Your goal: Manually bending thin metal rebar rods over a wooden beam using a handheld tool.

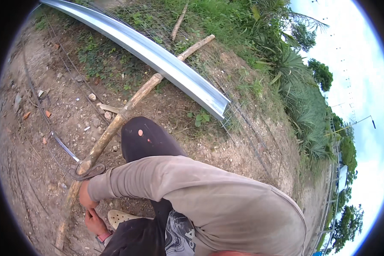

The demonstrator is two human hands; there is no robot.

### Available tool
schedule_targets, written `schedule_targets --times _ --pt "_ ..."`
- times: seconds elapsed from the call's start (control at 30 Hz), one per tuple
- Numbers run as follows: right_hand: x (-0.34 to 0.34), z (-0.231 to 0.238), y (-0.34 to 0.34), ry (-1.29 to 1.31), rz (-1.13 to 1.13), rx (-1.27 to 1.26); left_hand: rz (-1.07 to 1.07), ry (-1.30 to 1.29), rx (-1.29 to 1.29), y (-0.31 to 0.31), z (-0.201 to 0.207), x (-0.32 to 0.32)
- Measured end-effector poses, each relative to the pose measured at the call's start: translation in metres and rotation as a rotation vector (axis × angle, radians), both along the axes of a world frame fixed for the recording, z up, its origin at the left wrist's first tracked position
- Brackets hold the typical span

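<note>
**Two hands meet by a long stick**

The right arm, in a tan sleeve, reaches far across the body to the left. Its elbow is bent, and the right hand points down right beside the long wooden stick. The left hand is just below it, with a red band on its wrist. The hands seem to touch.

The left fingers are bent in. The right fingers are mostly hidden. I cannot tell how far open either grip is, or if it has hold of anything.

The stick slants over the dirt. A dark strap lies across it, just above the right hand. Farther up, a shiny metal beam crosses the stick.
</note>
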State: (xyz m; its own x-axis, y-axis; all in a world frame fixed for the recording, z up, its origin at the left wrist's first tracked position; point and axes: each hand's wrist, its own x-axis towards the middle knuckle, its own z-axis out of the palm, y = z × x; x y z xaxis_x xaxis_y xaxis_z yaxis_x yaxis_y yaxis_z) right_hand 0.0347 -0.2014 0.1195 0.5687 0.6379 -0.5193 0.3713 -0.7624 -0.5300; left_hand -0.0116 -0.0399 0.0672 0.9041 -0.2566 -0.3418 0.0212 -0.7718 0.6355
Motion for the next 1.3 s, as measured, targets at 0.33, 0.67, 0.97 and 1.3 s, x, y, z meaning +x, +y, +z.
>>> schedule_targets --times 0.33,0.67,0.97,1.3 --pt "0.017 -0.025 -0.020 -0.326 -0.711 -0.051 0.590 0.076 0.083 0.091 -0.038 0.053" --pt "0.006 -0.050 -0.006 -0.329 -0.554 -0.161 0.678 0.264 0.152 0.122 -0.051 0.070" --pt "0.030 -0.023 0.005 -0.295 -0.754 -0.117 0.646 0.278 0.062 0.144 -0.065 0.077" --pt "-0.009 0.029 0.054 -0.090 -0.783 0.387 0.655 0.285 -0.018 0.149 -0.066 0.078"
